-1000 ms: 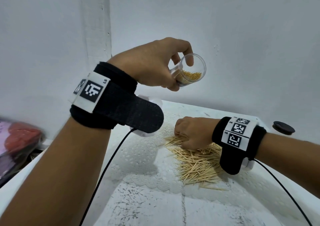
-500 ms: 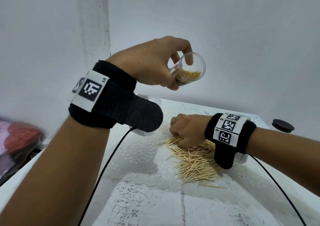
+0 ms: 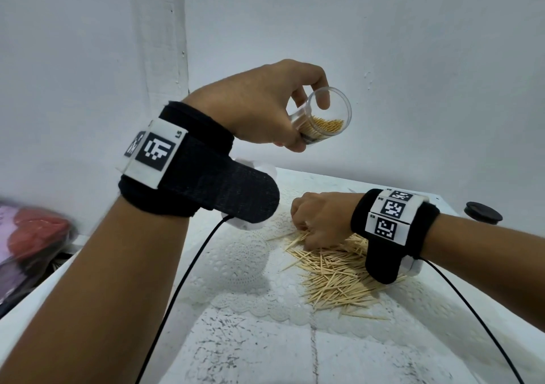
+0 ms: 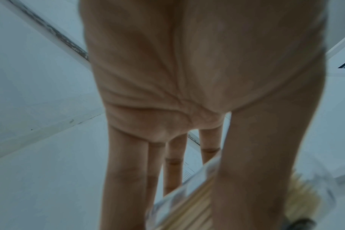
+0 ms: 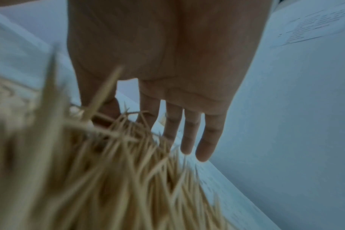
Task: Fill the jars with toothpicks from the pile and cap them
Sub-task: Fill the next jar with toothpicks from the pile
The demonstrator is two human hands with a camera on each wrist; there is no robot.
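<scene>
My left hand (image 3: pixel 306 124) holds a clear plastic jar (image 3: pixel 323 127) in the air above the table, tilted with its mouth facing me. It is partly filled with toothpicks. In the left wrist view the thumb crosses the blurred jar (image 4: pixel 187 202). My right hand (image 3: pixel 303 236) is down on the far left edge of the loose toothpick pile (image 3: pixel 333 277). In the right wrist view its thumb and index finger (image 5: pixel 128 115) dig into the toothpick pile (image 5: pixel 108 171) and pinch some, while the other fingers stay straight.
A black round lid (image 3: pixel 483 212) lies at the table's far right corner. A white lace doily (image 3: pixel 244 254) covers the table under the pile. Red and pink bags (image 3: pixel 35 236) sit off the left edge. Wrist cables trail across the table.
My right hand has slid left and a little away along the pile. The left hand with the jar has stayed nearly still.
</scene>
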